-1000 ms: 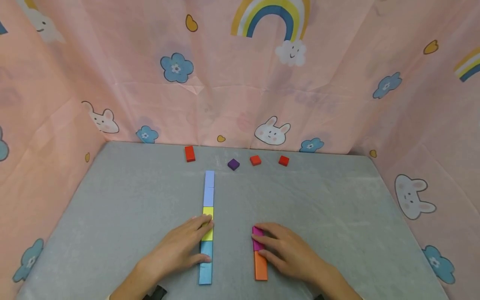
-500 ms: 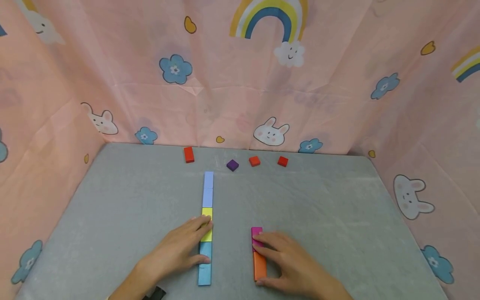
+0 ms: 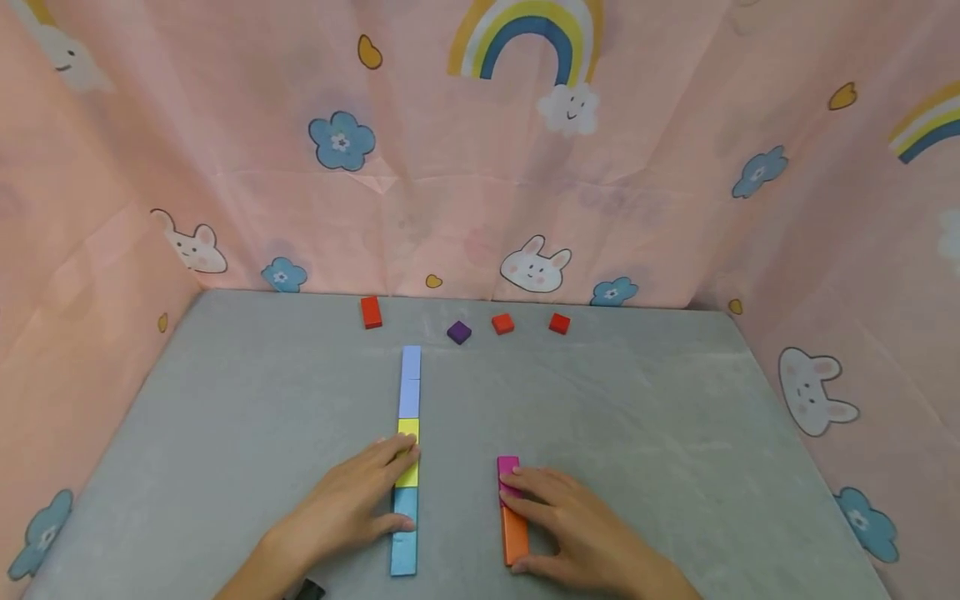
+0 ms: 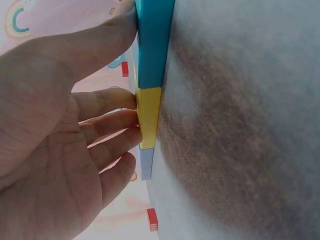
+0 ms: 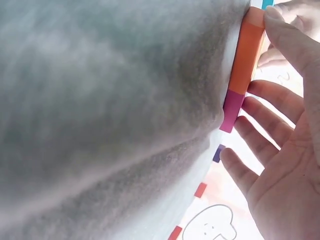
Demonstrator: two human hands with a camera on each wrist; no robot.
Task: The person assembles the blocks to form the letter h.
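Note:
A straight line of flat blocks lies left of centre on the grey table: periwinkle blocks (image 3: 409, 392) at the far end, a yellow section (image 3: 408, 477) in the middle, light blue blocks (image 3: 403, 553) at the near end. My left hand (image 3: 333, 504) rests fingertips on the yellow section and its thumb on the light blue. To the right, a magenta block (image 3: 507, 464) meets an orange block (image 3: 514, 540) end to end. My right hand (image 3: 577, 525) touches the magenta with its fingertips. In the right wrist view, its thumb touches the orange block's near end (image 5: 254, 16).
Along the table's back edge lie a longer red block (image 3: 371, 312), a purple block (image 3: 459, 332) and two small red blocks, one left (image 3: 503, 323) and one right (image 3: 559, 323). A pink patterned cloth (image 3: 435, 200) hangs behind and at the sides.
My right hand's thumb has slid from the middle of the magenta and orange pair down to the orange block's near end. The left hand keeps its place. The whole head view shifts slightly.

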